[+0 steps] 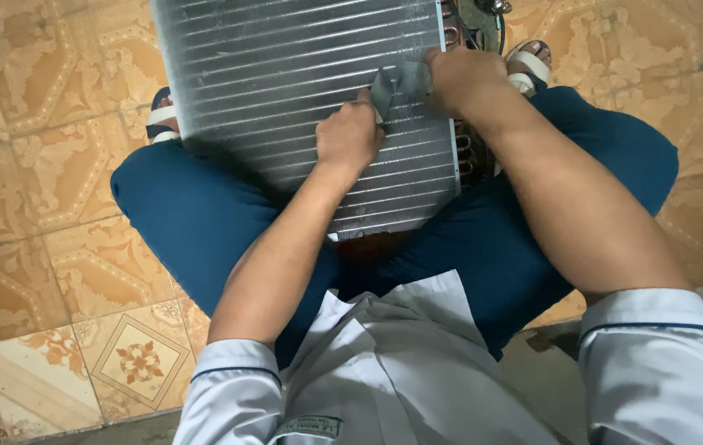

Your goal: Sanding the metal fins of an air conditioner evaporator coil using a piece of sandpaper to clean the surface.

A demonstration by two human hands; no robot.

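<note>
Both fists, left hand (350, 138) and right hand (460, 78), pinch grey tape (399, 82).

Floor: I see patterned tiles (55, 189) in tan and orange, with ornate cream motifs and pale grout lines.
Inset tile: one square floral tile (139, 361) sits at lower left.
On the floor: two sandalled feet, left foot (159, 118) and right foot (527, 64).
Finned coil panel (310, 99): I cannot tell whether its far end touches the tiles.
</note>
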